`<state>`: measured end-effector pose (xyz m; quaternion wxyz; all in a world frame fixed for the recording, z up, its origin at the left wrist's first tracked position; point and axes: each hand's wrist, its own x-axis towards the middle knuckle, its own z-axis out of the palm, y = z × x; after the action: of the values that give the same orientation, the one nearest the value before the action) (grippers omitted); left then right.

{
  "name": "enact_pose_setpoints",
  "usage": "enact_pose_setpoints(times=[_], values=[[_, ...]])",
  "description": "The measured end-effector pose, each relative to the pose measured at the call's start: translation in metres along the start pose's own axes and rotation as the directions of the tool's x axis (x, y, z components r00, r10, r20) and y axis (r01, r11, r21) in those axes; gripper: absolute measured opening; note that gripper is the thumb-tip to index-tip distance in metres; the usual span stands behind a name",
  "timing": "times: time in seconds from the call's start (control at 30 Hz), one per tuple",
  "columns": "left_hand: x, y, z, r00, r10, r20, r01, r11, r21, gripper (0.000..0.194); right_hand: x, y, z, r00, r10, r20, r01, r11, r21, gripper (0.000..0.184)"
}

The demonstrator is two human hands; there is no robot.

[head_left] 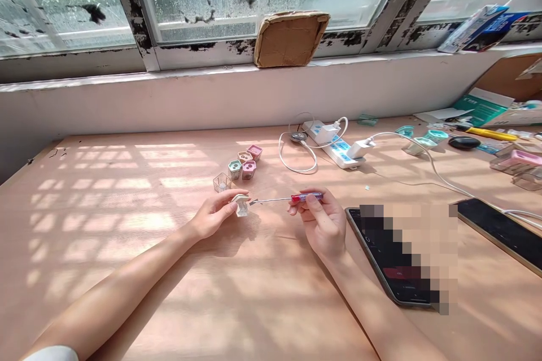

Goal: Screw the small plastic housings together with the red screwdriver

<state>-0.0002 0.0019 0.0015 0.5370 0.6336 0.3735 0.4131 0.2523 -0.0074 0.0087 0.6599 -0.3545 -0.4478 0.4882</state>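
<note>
My left hand (214,215) pinches a small clear plastic piece with a pale cap (242,205) just above the wooden table (127,225). My right hand (324,220) is closed on a slim screwdriver (292,199) with a red and blue handle. Its metal tip points left and touches the small piece. A clear empty cube-shaped cup (222,182) stands just behind my left hand. Several little pink, green and beige pieces (245,162) sit in a cluster further back.
A phone (381,259) lies right of my right hand, a second dark device (503,231) further right. A white power strip (336,146) with chargers and cables sits at the back. Boxes and small parts (483,107) crowd the far right. A cardboard piece (290,38) leans on the window sill.
</note>
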Motion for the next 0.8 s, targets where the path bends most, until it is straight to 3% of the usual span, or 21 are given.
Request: enact_pose_setpoints(times=[0.17,0.4,0.8], values=[[-0.0002,0.0032,0.0015,0.999,-0.012,0.032,0.014,0.999,-0.045,0.047,-0.0019,-0.0026,0.0001,0.998,0.002,0.069,-0.001,1.000,-0.009,0.023],[0.0028,0.0052,0.0069,0.993,-0.115,0.036,0.120,0.973,-0.197,0.056,-0.0059,-0.0042,0.0055,0.992,0.029,0.125,-0.031,0.999,0.013,0.023],[0.0023,0.0069,0.0080,0.985,-0.147,0.092,0.164,0.962,-0.217,0.053,-0.0073,0.0013,0.0077,0.987,0.066,0.149,-0.063,0.998,-0.027,0.029]])
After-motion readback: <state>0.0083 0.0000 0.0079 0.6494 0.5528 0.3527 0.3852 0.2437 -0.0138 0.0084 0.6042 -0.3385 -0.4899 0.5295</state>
